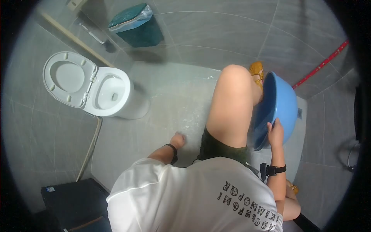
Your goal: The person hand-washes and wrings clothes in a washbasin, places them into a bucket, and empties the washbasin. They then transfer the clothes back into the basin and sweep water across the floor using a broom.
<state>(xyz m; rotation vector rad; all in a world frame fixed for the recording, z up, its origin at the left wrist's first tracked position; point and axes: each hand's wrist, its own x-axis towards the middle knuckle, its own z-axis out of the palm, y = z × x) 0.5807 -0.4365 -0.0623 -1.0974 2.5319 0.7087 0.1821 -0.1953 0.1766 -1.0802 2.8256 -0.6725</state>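
Note:
My right hand [275, 133] grips the rim of a large blue basin [286, 108], which is tipped up on its side at the right, its opening facing left. The thumb and fingers are bent round the rim. My left hand [178, 140] hangs above the wet grey floor [166, 96], left of my bent leg, with its fingers curled in; whether anything is inside them is too small to tell. A yellow sandal [256, 69] on my foot is beside the basin's upper edge.
A white toilet [112, 92] with raised lid stands at the left. Behind it are a toilet brush [92, 34] and a green lined bin [141, 33]. A dark box [75, 203] is at the lower left. A red pole [321, 65] leans right, near a floor drain [300, 113].

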